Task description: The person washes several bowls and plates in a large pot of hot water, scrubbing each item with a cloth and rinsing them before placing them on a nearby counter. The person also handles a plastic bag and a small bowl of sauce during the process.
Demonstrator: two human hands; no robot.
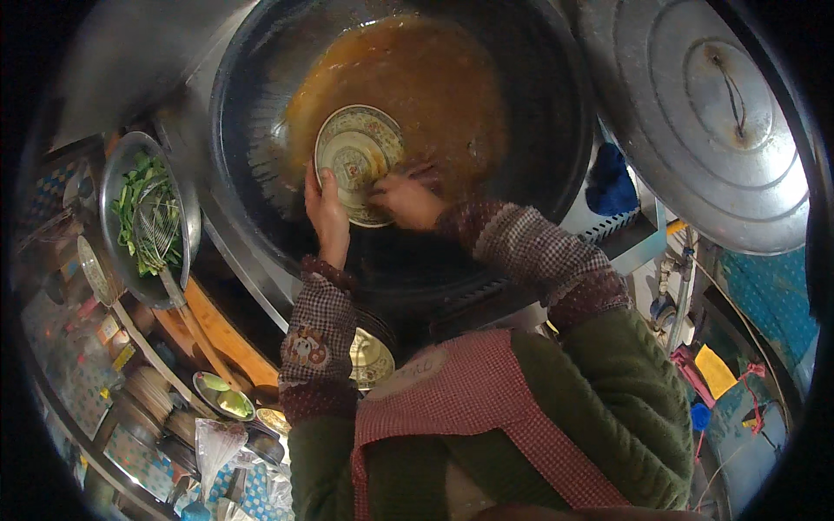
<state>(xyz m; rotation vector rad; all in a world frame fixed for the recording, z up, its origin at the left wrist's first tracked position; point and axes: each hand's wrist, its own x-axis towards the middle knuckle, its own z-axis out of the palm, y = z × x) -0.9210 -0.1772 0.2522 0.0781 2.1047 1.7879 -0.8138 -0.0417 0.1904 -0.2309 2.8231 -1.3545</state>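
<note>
My left hand (328, 211) grips the left rim of a patterned ceramic bowl (355, 153), its thumb on the inside. The bowl is tilted so that its floral inner face shows, with a little yellowish matter low inside. It is held over a large dark wok (260, 215) that contains brown, broth-like liquid (423, 84). My right hand (410, 202) reaches to the bowl's lower right, fingers bent at its inner face. Motion blurs that hand, and whether the dark streak beside its fingers is a held thing is unclear.
A large metal lid (704, 130) stands at the right. On the left, a steel basin (189, 215) holds green leaves (127, 215) under a wire skimmer (158, 218). Another patterned bowl (373, 365) sits below the wok's near edge. A small dish (225, 396) holds pale green pieces.
</note>
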